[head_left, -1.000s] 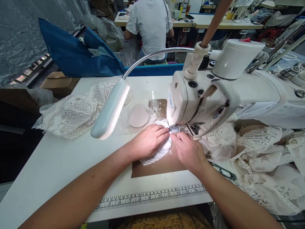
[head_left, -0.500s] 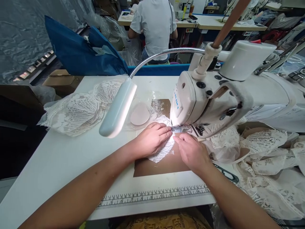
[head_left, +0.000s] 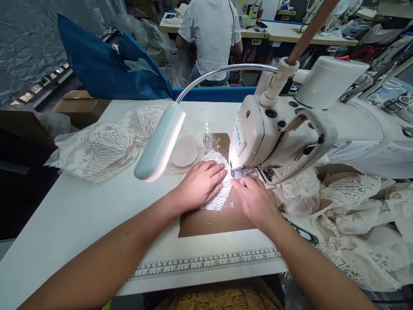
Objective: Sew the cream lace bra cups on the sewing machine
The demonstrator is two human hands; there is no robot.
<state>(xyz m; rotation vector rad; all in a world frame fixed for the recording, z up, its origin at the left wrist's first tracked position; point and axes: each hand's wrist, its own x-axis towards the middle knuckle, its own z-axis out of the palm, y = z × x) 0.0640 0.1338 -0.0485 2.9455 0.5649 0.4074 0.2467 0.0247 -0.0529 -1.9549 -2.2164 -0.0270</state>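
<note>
A white lace piece (head_left: 221, 200) lies on the brown plate under the needle area of the white sewing machine (head_left: 250, 133). My left hand (head_left: 204, 183) rests flat on the lace, its fingers stretched toward the needle. To the right, my right hand (head_left: 254, 198) touches the lace's right edge with its index fingertip, the other fingers curled in; whether it pinches any fabric is too small to tell. A round pale pad (head_left: 184, 152) in clear plastic sits behind my left hand.
A lamp (head_left: 160, 142) on a bendy metal neck hangs over the table's left half. Lace pieces (head_left: 97, 148) lie at the left, and a heap of lace (head_left: 364, 241) at the right. Dark scissors (head_left: 303, 234) lie beside my right forearm. A person (head_left: 211, 38) sits beyond.
The lace has turned and shifted a little away from me. My left hand has moved slightly left with it, and my right index finger now points further along the lace edge.
</note>
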